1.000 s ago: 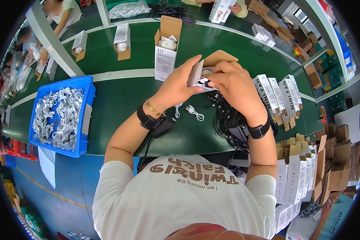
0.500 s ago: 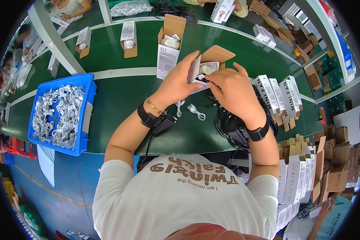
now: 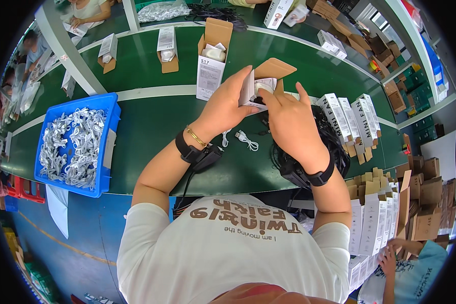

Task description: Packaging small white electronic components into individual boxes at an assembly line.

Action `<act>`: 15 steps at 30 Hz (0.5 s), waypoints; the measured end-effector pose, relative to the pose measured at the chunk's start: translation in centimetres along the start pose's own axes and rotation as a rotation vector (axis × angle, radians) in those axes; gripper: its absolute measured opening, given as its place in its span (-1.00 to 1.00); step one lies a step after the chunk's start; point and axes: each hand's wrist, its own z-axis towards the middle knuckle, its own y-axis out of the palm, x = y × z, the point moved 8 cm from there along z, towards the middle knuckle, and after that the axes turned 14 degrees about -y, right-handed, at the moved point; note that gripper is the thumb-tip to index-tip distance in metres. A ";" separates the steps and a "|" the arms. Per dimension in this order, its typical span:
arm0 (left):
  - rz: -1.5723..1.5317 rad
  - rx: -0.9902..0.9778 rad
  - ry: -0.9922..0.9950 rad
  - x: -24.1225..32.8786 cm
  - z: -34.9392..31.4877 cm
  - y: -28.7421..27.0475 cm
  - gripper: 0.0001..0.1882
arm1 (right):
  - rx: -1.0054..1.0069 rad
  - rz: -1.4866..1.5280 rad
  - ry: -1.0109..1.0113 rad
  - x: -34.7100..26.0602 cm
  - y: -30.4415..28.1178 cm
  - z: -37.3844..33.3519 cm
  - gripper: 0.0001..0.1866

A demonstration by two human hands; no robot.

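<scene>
Over the green table [image 3: 137, 126] my left hand [image 3: 227, 105] grips a small white carton [image 3: 252, 87] with its brown flap open. My right hand [image 3: 289, 119] presses its fingers on a white item at the carton's mouth. Both wrists wear black bands. A coiled white cable [image 3: 245, 139] lies on the table just below my hands. A heap of black cords [image 3: 334, 139] lies under my right forearm.
A blue bin [image 3: 106, 147] of white cables stands at the left. Open white cartons [image 3: 210, 61] stand on the far belt. Closed white boxes [image 3: 352, 119] stand in a row at right, folded cartons [image 3: 380, 223] lower right. Another person's hand [image 3: 390, 258] is there.
My hands with the carton have drifted slightly up and away from me. The right fingers have moved onto the carton's mouth.
</scene>
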 end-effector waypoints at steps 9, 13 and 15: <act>0.052 -0.056 0.013 0.7 -0.5 0.6 -0.02 | 0.001 0.048 -0.027 -0.8 -0.3 -0.7 -0.66; 0.013 -0.086 0.002 0.7 -0.1 0.7 -0.06 | 0.163 0.009 0.023 0.5 -2.0 0.6 -0.70; 0.017 -0.103 0.005 0.9 -0.2 0.7 -0.07 | 0.154 0.031 0.019 0.7 -1.6 0.6 -0.71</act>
